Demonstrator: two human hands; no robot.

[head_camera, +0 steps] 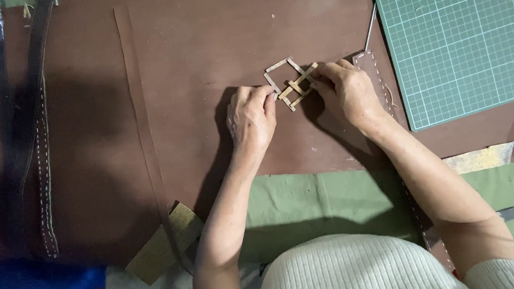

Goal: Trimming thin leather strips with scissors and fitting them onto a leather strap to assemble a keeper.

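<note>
**Both hands on a small strip lattice**

A small lattice of thin tan leather strips lies on the brown leather sheet, between the hands. The left hand pinches its left edge; the right hand pinches its right end, seemingly. A green gridded cutting mat lies to the right.

Both bare forearms reach away from the body, from the near edge toward the middle of the scene, and converge there. The left hand lies palm down, knuckles up, its wrist straight; the thumb and forefinger are pinched together at the far right tip of the hand, the other fingers curled under. The right hand sits a little farther out and to the right, its wrist bent inward so the fingers point left, fingertips drawn together in a closed grip. The two hands are near each other, not touching.
</note>
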